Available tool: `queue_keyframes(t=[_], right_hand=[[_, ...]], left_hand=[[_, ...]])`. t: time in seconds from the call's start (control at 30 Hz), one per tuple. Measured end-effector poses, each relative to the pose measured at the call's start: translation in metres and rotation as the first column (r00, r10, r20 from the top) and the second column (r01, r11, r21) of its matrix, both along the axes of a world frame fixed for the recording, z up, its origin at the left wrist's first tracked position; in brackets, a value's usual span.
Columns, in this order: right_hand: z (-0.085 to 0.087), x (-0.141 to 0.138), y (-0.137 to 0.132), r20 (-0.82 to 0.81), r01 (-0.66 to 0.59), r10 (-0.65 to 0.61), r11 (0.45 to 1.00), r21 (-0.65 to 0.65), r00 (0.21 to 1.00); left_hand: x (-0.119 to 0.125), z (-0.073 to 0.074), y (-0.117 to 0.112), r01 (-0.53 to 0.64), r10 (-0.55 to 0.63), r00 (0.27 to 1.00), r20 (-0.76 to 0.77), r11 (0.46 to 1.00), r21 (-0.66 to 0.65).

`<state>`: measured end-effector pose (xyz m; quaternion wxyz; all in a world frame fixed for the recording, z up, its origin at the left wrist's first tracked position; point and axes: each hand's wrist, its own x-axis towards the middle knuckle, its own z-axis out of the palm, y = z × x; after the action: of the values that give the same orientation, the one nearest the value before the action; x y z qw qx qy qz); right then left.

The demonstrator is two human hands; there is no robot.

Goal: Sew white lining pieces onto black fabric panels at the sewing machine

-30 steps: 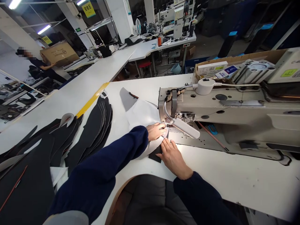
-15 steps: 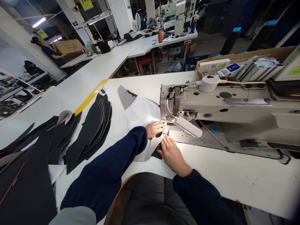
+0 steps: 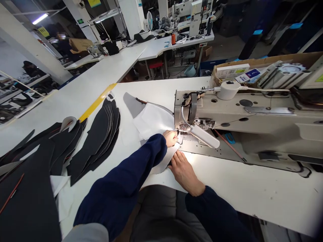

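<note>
Head view, left hand (image 3: 171,137) fingers curled, needle hidden behind lamp (image 3: 205,136).

The room is bright. Long ceiling lights (image 3: 40,18) glow at the top left. A small lamp (image 3: 205,136) on the sewing machine (image 3: 242,114) makes a very white, shiny patch on the desk (image 3: 252,191) beside the hands. The top right corner is dark. Straight lines bend near the edges. The near sleeve (image 3: 121,191) looks a bit soft.
</note>
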<state>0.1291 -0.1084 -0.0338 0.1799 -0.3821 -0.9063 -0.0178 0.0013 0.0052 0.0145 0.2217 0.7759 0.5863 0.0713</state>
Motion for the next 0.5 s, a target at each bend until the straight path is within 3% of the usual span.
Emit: queue_keyframes(t=[0.17, 0.33, 0.5], right_hand=[[-0.003, -0.002, 0.004, -0.020, 0.001, -0.001, 1.000, 0.009, 1.000], [-0.007, -0.003, 0.015, 0.010, 0.031, -0.031, 0.999, 0.014, 0.999], [-0.007, -0.004, 0.023, 0.041, 0.049, -0.049, 0.999, 0.003, 0.998]], left_hand=[[-0.001, -0.002, -0.002, -0.025, 0.026, 0.995, 0.097, 1.000, -0.010], [0.001, -0.008, 0.008, -0.013, 0.008, 0.999, 0.037, 0.992, 0.123], [-0.002, -0.014, 0.019, 0.032, -0.031, 0.999, -0.007, 0.992, 0.118]])
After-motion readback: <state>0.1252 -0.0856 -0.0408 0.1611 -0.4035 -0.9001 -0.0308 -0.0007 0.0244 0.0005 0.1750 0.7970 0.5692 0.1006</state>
